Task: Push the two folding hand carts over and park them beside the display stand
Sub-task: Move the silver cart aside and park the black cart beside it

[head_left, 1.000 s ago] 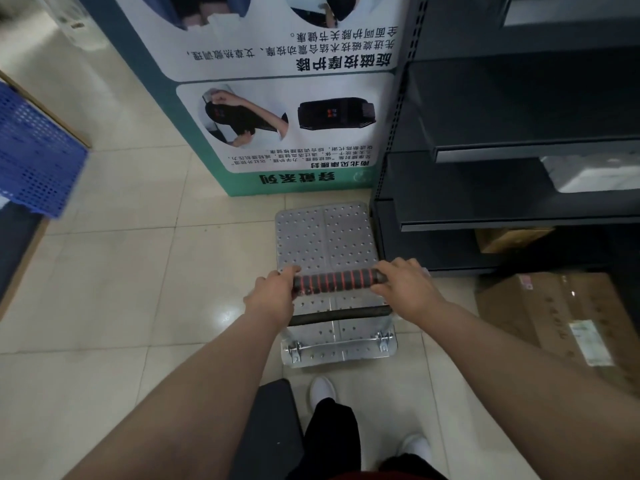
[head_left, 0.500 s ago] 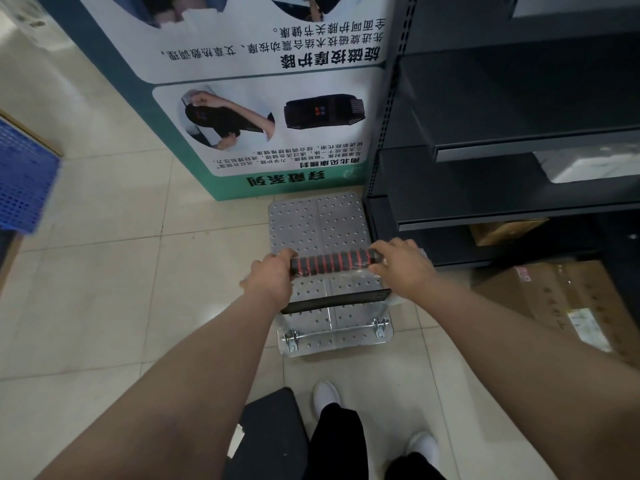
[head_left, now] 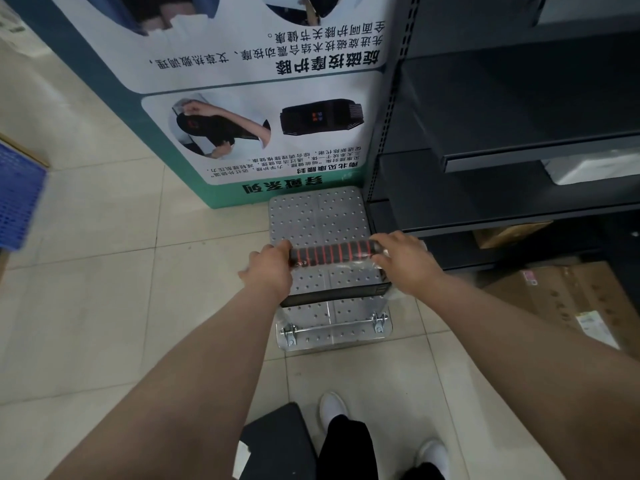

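Note:
A folding hand cart [head_left: 317, 223] with a silver studded deck stands on the tiled floor, its front edge touching the base of the green and white display stand [head_left: 249, 109]. Its handle [head_left: 332, 252] has a black grip with red rings. My left hand [head_left: 272, 270] is closed on the handle's left end. My right hand [head_left: 405, 259] is closed on its right end. A second dark flat object [head_left: 273, 441], possibly the other cart, lies near my feet; I cannot tell for sure.
Dark metal shelving [head_left: 502, 174] rises right beside the cart on the right. Cardboard boxes [head_left: 571, 303] lie on the floor under and before the shelves. A blue plastic crate [head_left: 17, 199] sits at the far left. Open tiled floor [head_left: 104, 271] spreads to the left.
The cart has rolled forward, and its front edge now meets the display stand's base. Both hands have stayed on the handle.

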`<action>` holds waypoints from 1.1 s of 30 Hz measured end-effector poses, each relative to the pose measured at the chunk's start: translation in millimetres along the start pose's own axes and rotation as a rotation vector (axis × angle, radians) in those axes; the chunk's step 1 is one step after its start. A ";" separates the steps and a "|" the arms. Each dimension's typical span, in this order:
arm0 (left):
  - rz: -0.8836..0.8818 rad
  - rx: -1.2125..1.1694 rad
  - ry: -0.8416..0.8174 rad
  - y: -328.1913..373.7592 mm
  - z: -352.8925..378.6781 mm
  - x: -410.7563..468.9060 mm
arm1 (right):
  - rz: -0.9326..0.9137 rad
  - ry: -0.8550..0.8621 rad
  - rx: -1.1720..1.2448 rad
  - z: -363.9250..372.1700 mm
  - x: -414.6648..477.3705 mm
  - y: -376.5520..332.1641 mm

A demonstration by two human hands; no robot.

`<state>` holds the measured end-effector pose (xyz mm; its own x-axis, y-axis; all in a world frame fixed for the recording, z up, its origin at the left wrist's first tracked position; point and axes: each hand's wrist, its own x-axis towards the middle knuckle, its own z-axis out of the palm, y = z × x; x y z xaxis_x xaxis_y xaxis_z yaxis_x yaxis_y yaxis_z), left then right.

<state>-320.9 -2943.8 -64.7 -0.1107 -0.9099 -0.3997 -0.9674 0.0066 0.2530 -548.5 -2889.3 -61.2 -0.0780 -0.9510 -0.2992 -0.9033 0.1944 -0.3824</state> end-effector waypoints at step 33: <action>-0.040 0.094 0.118 12.4 -12.0 -79.0 | -0.287 -0.013 -0.216 -8.5 -36.4 -22.2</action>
<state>-321.5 -2876.9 -19.4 -0.0499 -0.9527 -0.2999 -0.9882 0.0036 0.1531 -529.2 -2861.0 -34.4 0.1959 -0.9560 -0.2183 -0.9561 -0.1367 -0.2593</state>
